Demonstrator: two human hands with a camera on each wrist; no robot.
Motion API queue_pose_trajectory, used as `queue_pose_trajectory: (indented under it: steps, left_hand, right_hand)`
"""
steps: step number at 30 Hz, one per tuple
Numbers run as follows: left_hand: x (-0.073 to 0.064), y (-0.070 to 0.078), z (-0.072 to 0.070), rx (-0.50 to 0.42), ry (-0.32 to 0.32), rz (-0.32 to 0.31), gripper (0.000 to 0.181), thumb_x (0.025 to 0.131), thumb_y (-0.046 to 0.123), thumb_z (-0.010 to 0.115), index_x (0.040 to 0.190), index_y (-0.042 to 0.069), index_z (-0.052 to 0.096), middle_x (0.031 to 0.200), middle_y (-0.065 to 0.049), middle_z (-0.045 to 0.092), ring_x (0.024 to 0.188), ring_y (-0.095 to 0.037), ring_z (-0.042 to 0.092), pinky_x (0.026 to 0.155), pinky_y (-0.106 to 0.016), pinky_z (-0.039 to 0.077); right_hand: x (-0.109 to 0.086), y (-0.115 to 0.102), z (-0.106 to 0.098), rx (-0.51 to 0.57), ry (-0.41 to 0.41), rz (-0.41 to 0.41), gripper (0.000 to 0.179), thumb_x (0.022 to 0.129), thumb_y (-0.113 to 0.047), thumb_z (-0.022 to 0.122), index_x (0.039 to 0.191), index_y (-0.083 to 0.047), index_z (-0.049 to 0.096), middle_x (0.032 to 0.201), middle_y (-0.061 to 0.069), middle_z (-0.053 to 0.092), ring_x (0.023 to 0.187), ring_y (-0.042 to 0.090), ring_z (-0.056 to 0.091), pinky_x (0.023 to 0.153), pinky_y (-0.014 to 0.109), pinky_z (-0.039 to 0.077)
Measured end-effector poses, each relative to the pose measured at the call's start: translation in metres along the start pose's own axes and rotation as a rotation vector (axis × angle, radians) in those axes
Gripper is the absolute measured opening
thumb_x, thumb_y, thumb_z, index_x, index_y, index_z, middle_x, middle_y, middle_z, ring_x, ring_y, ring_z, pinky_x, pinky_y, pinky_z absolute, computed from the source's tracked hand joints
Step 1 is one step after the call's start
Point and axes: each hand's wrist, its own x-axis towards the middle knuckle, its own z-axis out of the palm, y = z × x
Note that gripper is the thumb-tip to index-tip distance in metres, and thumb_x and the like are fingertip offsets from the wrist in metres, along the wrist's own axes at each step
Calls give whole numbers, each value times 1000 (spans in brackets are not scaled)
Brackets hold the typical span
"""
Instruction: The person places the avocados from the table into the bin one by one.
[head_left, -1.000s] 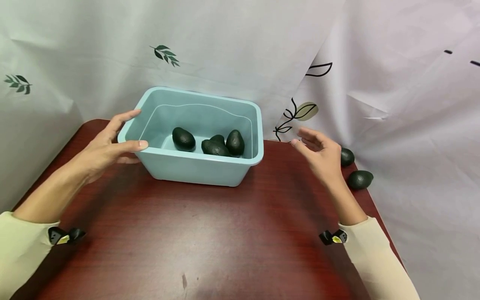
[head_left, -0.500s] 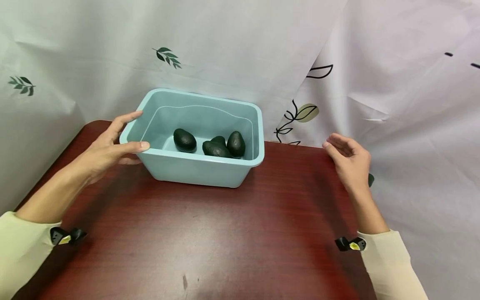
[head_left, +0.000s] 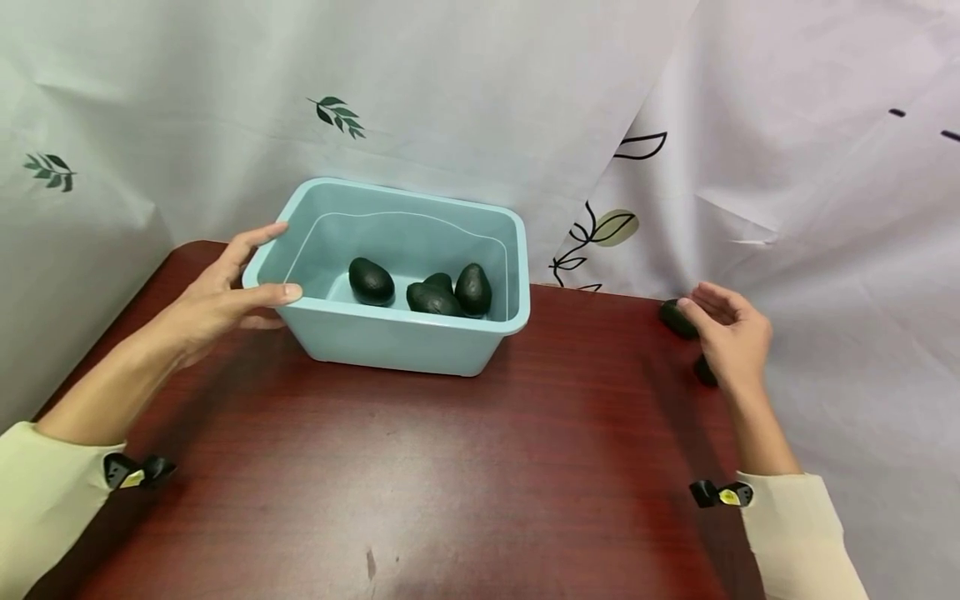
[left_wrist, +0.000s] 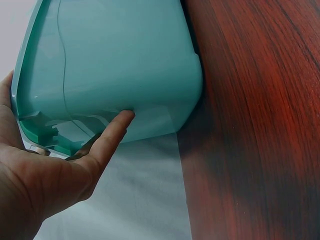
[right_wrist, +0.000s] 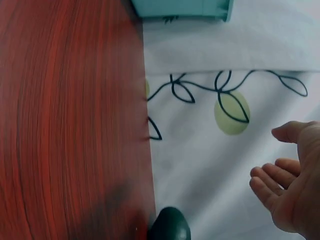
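Note:
A light blue plastic bin (head_left: pixel 390 342) stands on the table, with several dark green avocados (head_left: pixel 371 281) on its floor. My left hand (head_left: pixel 213 304) holds the bin's left end, thumb over the front rim and another finger at the rim further back. In the left wrist view a fingertip (left_wrist: pixel 129 114) touches the bin's outer wall. At the table's right edge lie two more avocados, one further back (head_left: pixel 677 318) and one nearer (head_left: pixel 705 371), partly hidden by my right hand (head_left: pixel 731 333). That hand hovers beside them with relaxed fingers, holding nothing.
The dark red wooden table (head_left: pixel 420 467) has a white cloth (head_left: pixel 480 100) with printed leaves hanging behind it and along the right side. The bin's back is close to this cloth.
My right hand has moved right and slightly nearer, passing over the two loose avocados, which now show on its left. My left hand and the bin hold their place.

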Motion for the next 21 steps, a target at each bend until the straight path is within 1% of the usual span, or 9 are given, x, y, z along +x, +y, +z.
queue_pose_trajectory:
  steps: [2,5,8,11,13,15,18,20,21]
  left_hand:
    - [0,0,0,2,0,-2,82,102,23,66,161,52,16,165,1,19,133,-20,42,83,-30,63]
    - [0,0,1,3,3,-3,83,102,23,66,161,51,17,165,1,19,132,-19,42,83,-30,63]
    - [1,1,1,0,2,-3,82,102,23,66,162,51,17,164,1,19,133,-20,42,83,-30,63]
    - [2,1,1,-2,-1,0,82,103,23,66,162,51,17,164,1,19,133,-20,42,83,-30,63]
    - [2,2,1,0,0,-2,82,103,24,66,161,51,17,164,1,20,132,-19,43,83,-30,63]
    - [1,1,0,1,3,-5,81,103,23,66,162,51,17,163,1,21,131,-18,44,83,-30,63]
    - [1,1,0,4,6,-5,82,103,23,65,162,51,16,163,0,21,129,-18,45,83,-30,64]
    - [0,0,0,7,4,-3,82,103,23,65,162,51,16,164,1,20,130,-18,45,83,-30,64]
    - [0,0,0,8,2,-2,82,103,22,65,162,51,16,164,1,19,130,-18,44,83,-30,64]
  right_hand:
    - [1,3,-7,-73,-5,51,44,87,-22,86,127,-8,74,108,-10,76,91,-10,70,81,5,53]
    - [3,7,-16,-228,-46,143,54,89,-38,82,135,-13,70,123,-2,75,96,-14,64,83,4,49]
    - [5,12,-24,-387,-103,222,65,91,-51,76,144,-16,63,138,7,69,104,-11,61,90,9,49]
    - [6,17,-29,-476,-123,260,71,93,-55,72,149,-14,58,143,11,65,120,6,67,105,23,51]
    - [6,21,-32,-502,-138,261,74,94,-54,70,151,-10,55,144,14,64,131,22,64,119,35,41]
    - [6,25,-35,-511,-157,252,76,94,-54,70,152,-7,53,145,17,62,136,33,60,125,44,33]
    - [6,31,-40,-527,-183,255,80,95,-53,68,153,-2,49,148,22,59,139,42,53,124,51,31]
    - [5,35,-44,-559,-193,280,82,96,-55,66,155,-1,46,150,24,56,142,45,47,119,55,38]
    - [5,37,-45,-576,-191,289,83,96,-55,66,154,0,46,149,26,56,143,47,44,119,56,38]
